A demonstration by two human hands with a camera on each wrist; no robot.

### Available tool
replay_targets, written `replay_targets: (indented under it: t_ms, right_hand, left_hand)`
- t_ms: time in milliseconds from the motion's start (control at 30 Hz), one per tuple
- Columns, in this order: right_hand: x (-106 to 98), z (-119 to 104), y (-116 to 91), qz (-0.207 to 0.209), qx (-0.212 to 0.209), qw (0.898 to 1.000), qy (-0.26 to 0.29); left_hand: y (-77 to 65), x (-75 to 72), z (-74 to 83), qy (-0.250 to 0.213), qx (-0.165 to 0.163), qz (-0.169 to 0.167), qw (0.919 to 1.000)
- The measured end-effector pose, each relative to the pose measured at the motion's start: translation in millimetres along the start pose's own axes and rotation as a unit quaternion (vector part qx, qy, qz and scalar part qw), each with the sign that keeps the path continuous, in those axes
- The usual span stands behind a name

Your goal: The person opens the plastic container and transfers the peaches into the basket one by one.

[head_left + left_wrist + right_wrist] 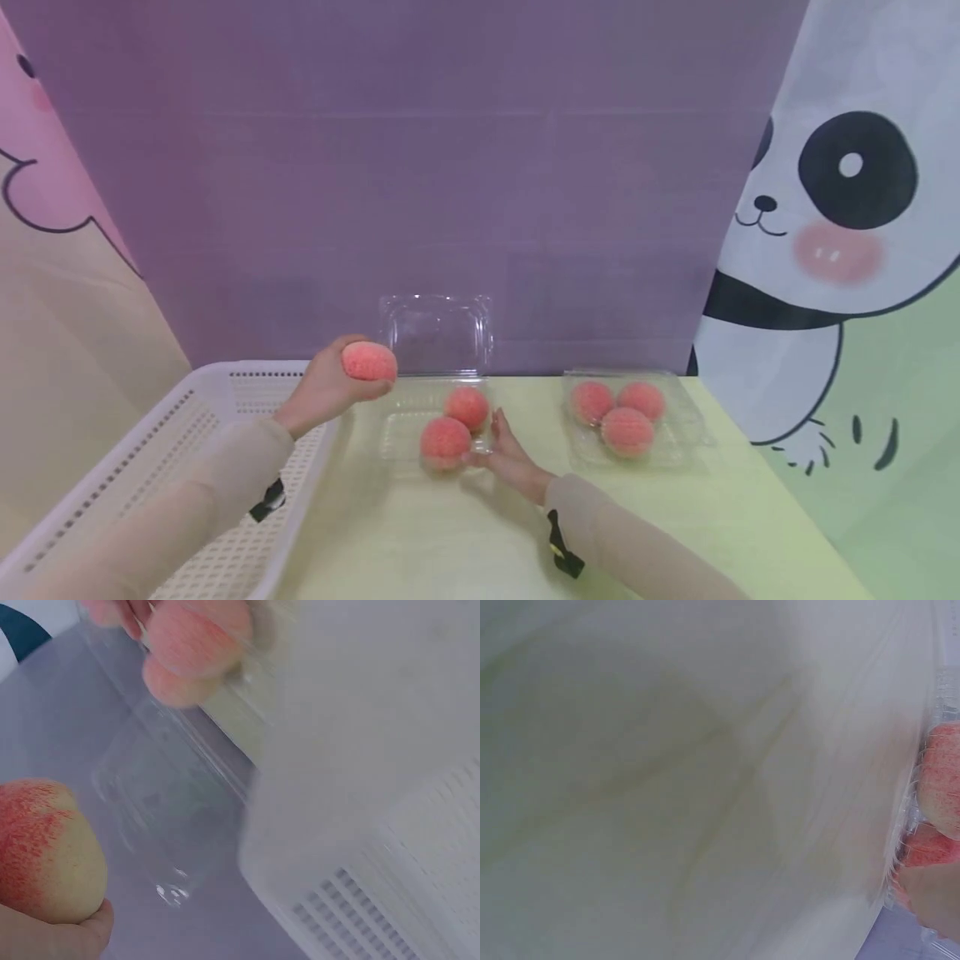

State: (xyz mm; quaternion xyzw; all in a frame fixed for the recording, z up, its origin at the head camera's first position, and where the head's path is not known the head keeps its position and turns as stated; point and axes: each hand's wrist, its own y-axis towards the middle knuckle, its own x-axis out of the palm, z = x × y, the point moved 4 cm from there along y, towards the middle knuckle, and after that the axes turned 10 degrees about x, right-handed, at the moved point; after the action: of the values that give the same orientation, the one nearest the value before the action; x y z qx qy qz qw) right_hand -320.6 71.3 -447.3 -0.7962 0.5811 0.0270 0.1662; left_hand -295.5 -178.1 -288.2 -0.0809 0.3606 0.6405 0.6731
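Note:
My left hand (pixel 330 385) grips a pink peach (pixel 370 362) above the table, between the white basket and an opened clear plastic clamshell box (pixel 397 433). Up close in the left wrist view the held peach (pixel 45 851) shows red fading to pale yellow. Two peaches, a rear one (pixel 467 407) and a front one (pixel 445 444), sit in the box's right part. The box's lid (pixel 437 333) stands raised at the back. My right hand (pixel 517 465) rests at the box's right side, fingers extended beside the peaches; its exact contact is hard to see.
A second clear box (pixel 675 433) with three peaches (pixel 627 432) stands on the right of the pale yellow table (pixel 420 533). The white perforated basket (pixel 202 417) occupies the left. Behind the table rises a purple backdrop (pixel 435 167); a panda-printed cloth (pixel 840 250) hangs at right.

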Motion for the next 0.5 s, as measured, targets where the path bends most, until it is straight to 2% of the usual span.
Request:
replay_targets:
  t_ms: [267,500]
  right_hand:
    - [1,0,-3,0.0,0.003,1.0,-0.001]
    - [2,-1,-3,0.004,0.003,1.0,-0.003]
  left_hand:
    - [-6.4,-35.7,-43.1,0.027,-0.053,0.016,0.9981]
    - [-11.2,-60.5,-72.3,0.046,-0.083,0.038,0.9947]
